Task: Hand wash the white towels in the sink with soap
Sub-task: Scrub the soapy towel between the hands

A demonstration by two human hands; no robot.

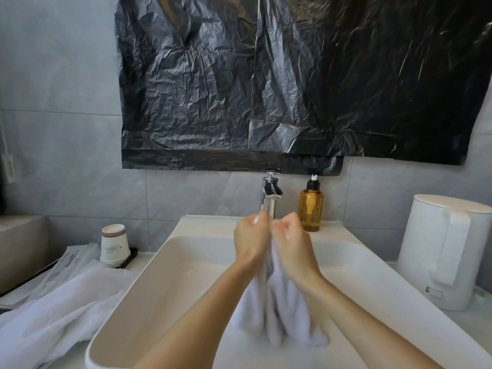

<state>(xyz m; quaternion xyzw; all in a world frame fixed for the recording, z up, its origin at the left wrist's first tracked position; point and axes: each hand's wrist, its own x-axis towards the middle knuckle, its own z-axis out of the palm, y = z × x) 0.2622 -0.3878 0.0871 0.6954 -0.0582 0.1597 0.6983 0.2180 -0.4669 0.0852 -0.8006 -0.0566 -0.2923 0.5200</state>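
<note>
The left grip and the right grip are both clenched, knuckles nearly touching, each grasping a bunched fold of one white towel. The towel hangs straight below them into the sink, its lower end down in the basin. Just behind the grips stands the faucet; behind the right grip, an amber soap bottle. Well left of the left grip a second white towel lies on the tabletop, near stacked paper cups.
</note>
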